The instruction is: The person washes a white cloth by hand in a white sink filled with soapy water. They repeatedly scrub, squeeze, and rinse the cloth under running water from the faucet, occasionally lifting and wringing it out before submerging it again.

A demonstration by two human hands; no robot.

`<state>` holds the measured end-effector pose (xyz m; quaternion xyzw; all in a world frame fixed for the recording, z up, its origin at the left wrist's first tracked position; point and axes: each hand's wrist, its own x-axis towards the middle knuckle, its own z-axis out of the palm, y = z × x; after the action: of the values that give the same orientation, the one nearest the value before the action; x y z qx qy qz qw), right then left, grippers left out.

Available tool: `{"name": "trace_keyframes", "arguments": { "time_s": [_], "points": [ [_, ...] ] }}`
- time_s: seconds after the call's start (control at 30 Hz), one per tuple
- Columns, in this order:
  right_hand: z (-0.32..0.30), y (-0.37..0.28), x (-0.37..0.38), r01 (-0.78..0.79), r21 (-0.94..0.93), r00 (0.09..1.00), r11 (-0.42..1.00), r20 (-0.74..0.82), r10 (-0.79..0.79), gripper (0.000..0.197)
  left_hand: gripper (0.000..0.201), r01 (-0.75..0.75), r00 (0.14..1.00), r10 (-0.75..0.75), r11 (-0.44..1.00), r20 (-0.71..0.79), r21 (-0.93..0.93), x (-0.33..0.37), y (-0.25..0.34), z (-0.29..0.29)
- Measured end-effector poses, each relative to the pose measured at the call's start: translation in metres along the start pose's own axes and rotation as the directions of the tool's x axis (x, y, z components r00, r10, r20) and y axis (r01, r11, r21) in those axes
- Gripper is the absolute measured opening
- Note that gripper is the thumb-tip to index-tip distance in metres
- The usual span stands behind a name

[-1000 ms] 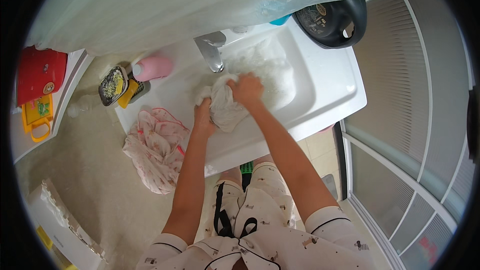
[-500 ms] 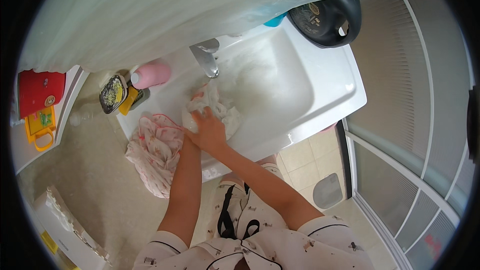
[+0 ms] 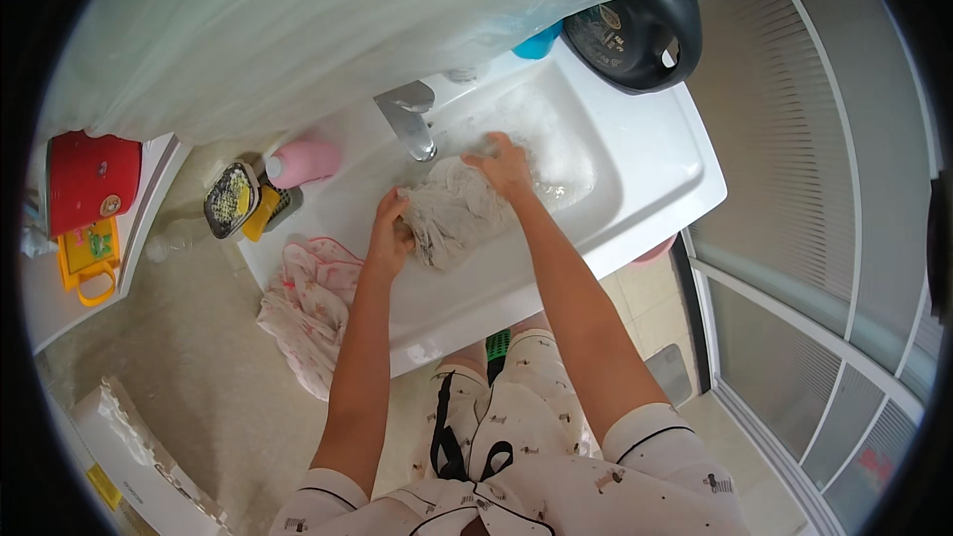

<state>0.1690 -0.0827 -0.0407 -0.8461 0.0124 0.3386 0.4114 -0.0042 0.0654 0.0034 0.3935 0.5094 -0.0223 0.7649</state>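
A wet, crumpled white cloth is bunched in the white sink, just below the metal faucet. At its left end is my left hand, fingers curled in against the fabric. My right hand loosely grips the cloth's upper right edge, thumb toward the fabric and fingers bent over the foamy water. Parts of the right fingertips are hard to make out. Over the sink's left front rim hangs a pink-and-white patterned garment, beside my left forearm.
A pink bottle, a yellow sponge and a dark soap dish are at the sink's left. A black jug and a blue object occupy the back right corner. A sliding door borders the right side.
My hands have parted from one spot on the cloth: the right moved up and right, the left slightly up. The cloth is now more spread out, farther right, and foam shows in the water.
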Motion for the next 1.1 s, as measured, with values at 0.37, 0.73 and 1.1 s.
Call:
{"name": "trace_keyframes", "arguments": {
  "time_s": [0.37, 0.73, 1.1],
  "points": [
    [0.087, -0.051, -0.172, 0.510, -0.078, 0.856, 0.857, -0.054, -0.514, 0.022, 0.053, -0.409, 0.851, 0.405, 0.910, 0.334, -0.061, 0.029, -0.033, -0.015],
    [0.002, 0.015, -0.004, 0.277, -0.075, 0.945, 0.958, -0.161, -0.286, 0.064, 0.050, -0.088, 0.995, 0.088, 0.996, -0.056, 0.001, 0.013, 0.016, 0.027],
    [0.097, 0.047, -0.046, 0.096, 0.358, 0.987, 0.929, -0.152, -0.043, 0.067, 0.065, 0.142, 0.988, -0.115, 0.941, 0.103, -0.308, -0.009, -0.031, 0.033]
  ]
}}
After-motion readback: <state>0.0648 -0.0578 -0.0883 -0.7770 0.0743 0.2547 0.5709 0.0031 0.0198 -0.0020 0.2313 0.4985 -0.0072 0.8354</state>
